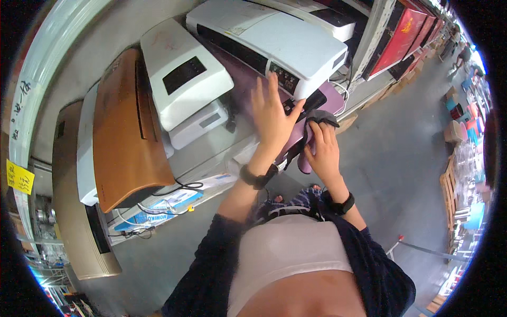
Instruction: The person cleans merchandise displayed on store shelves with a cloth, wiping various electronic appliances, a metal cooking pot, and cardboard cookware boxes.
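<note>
My left hand has its fingers apart and holds nothing. It hovers over or rests on the front of a white electrical appliance; whether it touches is unclear. Beside its fingers is the appliance's black control panel. My right hand grips a dark grey cloth against the near end of a mauve appliance. That mauve appliance lies partly beneath the white one, and both hands cover some of it. A black panel shows on its surface, between my hands.
To the left, a white unit, an orange-brown one and a beige one line the shelf. Loose cables hang near its front edge. A metal upright stands right. Stacked goods and a wooden pallet border the aisle floor.
</note>
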`<state>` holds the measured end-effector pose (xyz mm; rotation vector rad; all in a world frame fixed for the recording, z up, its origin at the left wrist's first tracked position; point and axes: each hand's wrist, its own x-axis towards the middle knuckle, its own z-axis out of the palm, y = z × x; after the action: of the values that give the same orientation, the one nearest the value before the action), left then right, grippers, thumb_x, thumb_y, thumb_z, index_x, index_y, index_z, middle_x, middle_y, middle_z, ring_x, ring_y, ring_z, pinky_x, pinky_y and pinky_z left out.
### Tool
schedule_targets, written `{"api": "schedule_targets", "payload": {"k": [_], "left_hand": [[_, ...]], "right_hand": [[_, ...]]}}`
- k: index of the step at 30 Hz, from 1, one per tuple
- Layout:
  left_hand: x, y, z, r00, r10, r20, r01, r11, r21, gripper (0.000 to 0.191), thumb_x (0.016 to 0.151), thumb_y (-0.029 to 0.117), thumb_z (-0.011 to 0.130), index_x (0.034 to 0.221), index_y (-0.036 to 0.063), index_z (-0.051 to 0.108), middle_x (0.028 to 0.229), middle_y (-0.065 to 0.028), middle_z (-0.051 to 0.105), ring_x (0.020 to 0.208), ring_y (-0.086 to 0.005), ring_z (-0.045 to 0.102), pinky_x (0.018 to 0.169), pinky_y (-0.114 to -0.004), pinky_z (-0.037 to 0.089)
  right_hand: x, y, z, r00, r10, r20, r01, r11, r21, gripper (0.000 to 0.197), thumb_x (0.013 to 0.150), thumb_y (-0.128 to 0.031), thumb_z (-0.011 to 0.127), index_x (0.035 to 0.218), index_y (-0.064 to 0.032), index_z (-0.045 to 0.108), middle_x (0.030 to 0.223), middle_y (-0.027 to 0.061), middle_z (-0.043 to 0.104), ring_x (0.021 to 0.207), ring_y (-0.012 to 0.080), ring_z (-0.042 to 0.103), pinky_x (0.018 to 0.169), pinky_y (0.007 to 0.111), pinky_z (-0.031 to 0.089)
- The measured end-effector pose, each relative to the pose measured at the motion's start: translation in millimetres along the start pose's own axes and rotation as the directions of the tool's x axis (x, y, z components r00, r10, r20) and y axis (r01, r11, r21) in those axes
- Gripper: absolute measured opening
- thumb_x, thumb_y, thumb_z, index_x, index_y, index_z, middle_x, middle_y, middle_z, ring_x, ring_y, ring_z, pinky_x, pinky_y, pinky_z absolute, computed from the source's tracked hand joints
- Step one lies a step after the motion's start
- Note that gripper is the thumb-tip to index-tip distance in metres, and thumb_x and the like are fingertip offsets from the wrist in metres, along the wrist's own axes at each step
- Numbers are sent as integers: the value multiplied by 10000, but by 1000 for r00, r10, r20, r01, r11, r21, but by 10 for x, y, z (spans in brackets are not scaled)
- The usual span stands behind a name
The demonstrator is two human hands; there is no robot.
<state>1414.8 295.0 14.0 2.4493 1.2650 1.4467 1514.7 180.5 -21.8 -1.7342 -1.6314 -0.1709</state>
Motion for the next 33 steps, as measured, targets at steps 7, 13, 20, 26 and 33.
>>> {"api": "schedule_targets", "payload": {"k": [7,13,20,26,33], "left_hand": [[9,27,21,999,12,-35,-14,999,-50,843,707,374,671,1323,-18,250,1301,-212,368,1188,-403,333,980,-482,275],[-105,0,48,994,60,-89,-67,995,-79,686,764,281,624,1293,-32,318,1273,-194,415,1172,-347,388,982,-473,273],[-173,6,21,995,101,-15,-102,988,-114,571,834,226,526,1298,-27,309,1273,-151,450,1175,-374,379,999,-432,269],[-122,140,-77,993,111,30,-113,991,77,590,804,209,555,1302,-9,325,1186,-184,491,1183,-373,369,979,-462,281],[-119,210,-85,993,89,79,-98,988,118,610,790,199,558,1311,-6,317,1117,-202,531,1202,-387,341,970,-504,276]], "right_hand": [[-9,-4,-18,1000,10,-8,-10,1000,1,582,610,-57,630,1162,-64,444,1082,161,457,1071,360,419,924,413,356],[-3,-5,-27,1000,-5,12,5,1000,7,575,611,-63,622,1159,-68,449,1070,151,456,1057,350,429,937,407,349],[15,-30,-37,1000,6,12,-6,1000,23,567,609,-67,624,1150,-66,455,1068,153,458,1061,354,427,949,408,341],[11,-29,-10,1000,7,2,-7,1000,5,570,607,-68,628,1151,-66,454,1075,154,456,1064,357,425,951,406,340],[33,-23,-71,999,0,33,0,1000,17,580,597,-72,627,1150,-64,451,1077,154,456,1051,352,431,937,403,352]]}}
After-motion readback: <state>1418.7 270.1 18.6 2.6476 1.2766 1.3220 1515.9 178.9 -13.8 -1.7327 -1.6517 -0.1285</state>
